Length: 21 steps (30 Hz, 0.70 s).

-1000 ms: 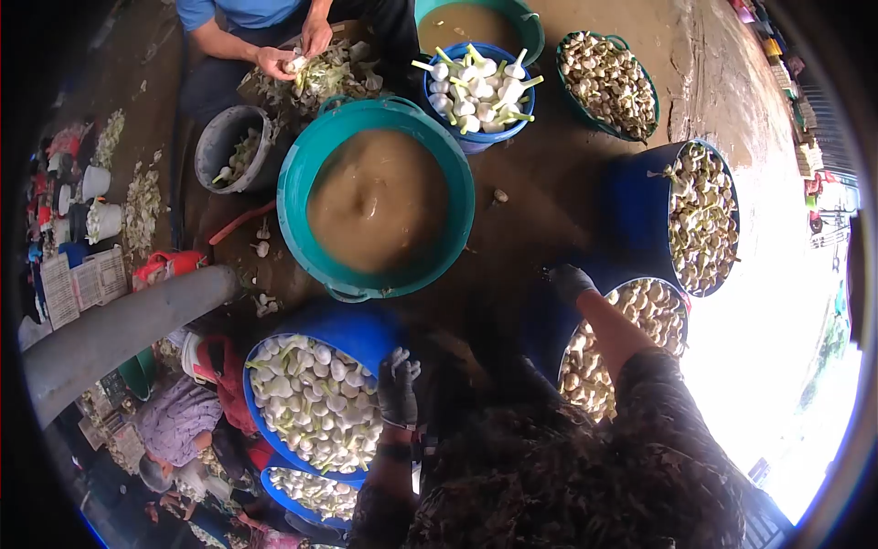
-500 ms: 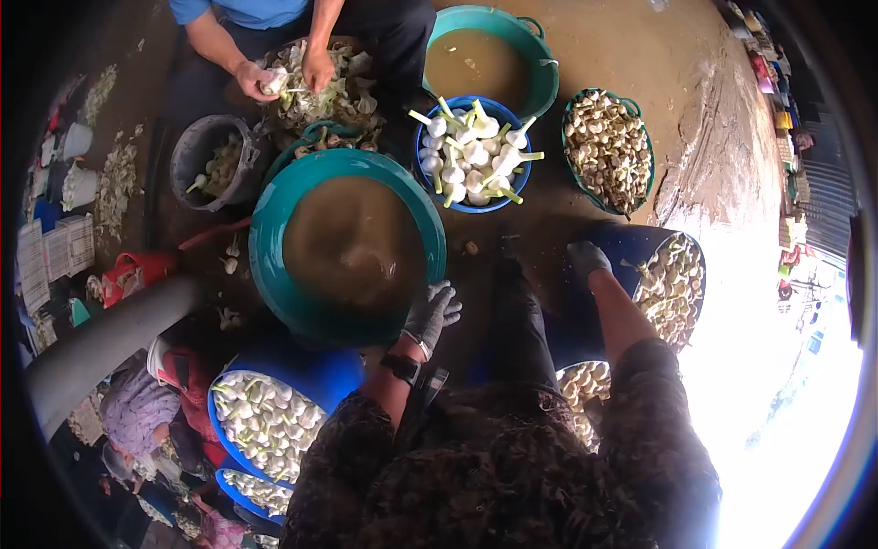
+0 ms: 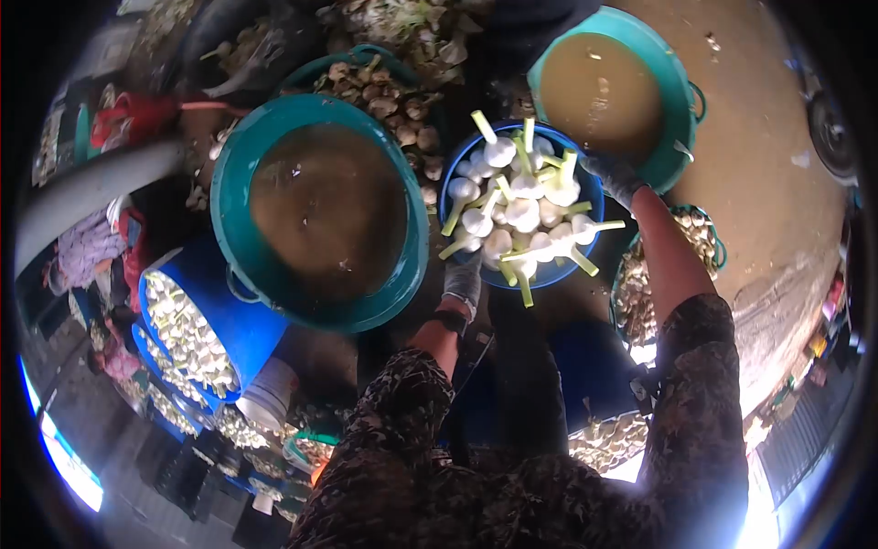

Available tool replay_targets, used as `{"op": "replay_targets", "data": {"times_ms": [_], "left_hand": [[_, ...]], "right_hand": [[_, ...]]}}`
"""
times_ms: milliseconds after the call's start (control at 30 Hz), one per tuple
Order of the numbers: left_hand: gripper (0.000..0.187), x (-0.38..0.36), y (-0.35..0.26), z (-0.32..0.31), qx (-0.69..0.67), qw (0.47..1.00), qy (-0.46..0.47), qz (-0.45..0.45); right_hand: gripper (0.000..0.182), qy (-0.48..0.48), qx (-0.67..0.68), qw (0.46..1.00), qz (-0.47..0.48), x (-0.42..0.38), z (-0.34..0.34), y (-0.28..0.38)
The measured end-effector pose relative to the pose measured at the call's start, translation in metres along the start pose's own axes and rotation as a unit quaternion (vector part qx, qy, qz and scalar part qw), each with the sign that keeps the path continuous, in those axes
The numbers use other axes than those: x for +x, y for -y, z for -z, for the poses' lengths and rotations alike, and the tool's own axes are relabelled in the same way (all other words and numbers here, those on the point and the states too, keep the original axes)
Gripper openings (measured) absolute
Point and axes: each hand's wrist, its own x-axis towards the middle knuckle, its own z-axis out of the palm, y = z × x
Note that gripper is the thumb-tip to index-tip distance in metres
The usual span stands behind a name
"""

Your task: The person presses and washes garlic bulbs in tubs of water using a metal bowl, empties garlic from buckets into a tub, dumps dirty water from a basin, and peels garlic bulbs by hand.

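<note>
A round blue tub (image 3: pixel 451 203) full of white garlic bulbs (image 3: pixel 523 214) with cut green stems is between my two gloved hands. My left hand (image 3: pixel 464 279) is at the tub's lower left edge, its fingers partly hidden under the rim. On the upper right rim lies my right hand (image 3: pixel 615 178), its fingers closed round the edge. Left of the tub stands a large teal tub (image 3: pixel 413 265) of brown water. Another teal tub (image 3: pixel 681 137) of murky water touches the upper right area.
Unpeeled garlic (image 3: pixel 402 110) fills a basket behind the large teal tub. A basket of garlic (image 3: pixel 637 293) stands right of my legs. Tilted blue barrels (image 3: pixel 247 293) of garlic are at the left. A grey pole (image 3: pixel 110 197) crosses the left side.
Both hands have moved to the blue tub of garlic, my left from the large teal tub's edge and my right from a blue barrel. The view has turned and come closer to the tub.
</note>
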Motion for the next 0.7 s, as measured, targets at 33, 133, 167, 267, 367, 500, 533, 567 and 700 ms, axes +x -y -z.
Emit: {"op": "replay_targets", "data": {"times_ms": [33, 133, 167, 267, 367, 500, 533, 567, 700], "left_hand": [[0.038, 0.018, 0.016, 0.006, 0.062, 0.998, 0.020, -0.021], [0.027, 0.036, 0.032, 0.008, 0.323, 0.931, 0.045, -0.163], [0.025, 0.035, 0.036, 0.006, 0.410, 0.896, 0.037, -0.169], [0.024, -0.012, -0.026, -0.008, 0.612, 0.770, 0.034, -0.178], [0.026, 0.020, 0.006, 0.001, 0.181, 0.982, -0.042, 0.013], [0.048, -0.060, -0.033, 0.016, 0.244, 0.968, -0.053, -0.038], [0.048, -0.081, -0.048, 0.019, 0.266, 0.962, -0.049, -0.029], [0.048, -0.096, -0.056, 0.023, 0.261, 0.965, -0.020, -0.014], [0.049, -0.161, -0.101, 0.059, 0.188, 0.978, 0.088, 0.013]], "right_hand": [[0.038, 0.031, 0.020, 0.999, -0.007, -0.003, -0.005, 0.021], [0.053, -0.026, -0.088, 0.994, -0.067, -0.002, -0.017, 0.024], [0.056, 0.024, -0.277, 0.960, 0.041, 0.020, -0.027, -0.049], [0.047, 0.029, -0.079, 0.995, -0.053, 0.004, -0.017, -0.028], [0.045, 0.021, 0.092, 0.988, -0.120, -0.015, -0.014, -0.047], [0.035, -0.007, 0.135, 0.982, -0.132, -0.105, 0.018, -0.061], [0.032, -0.015, 0.118, 0.980, -0.157, -0.131, 0.027, -0.052], [0.033, -0.040, 0.154, 0.978, -0.133, -0.159, 0.036, -0.038], [0.042, -0.084, 0.221, 0.955, -0.178, -0.256, 0.068, 0.041]]}}
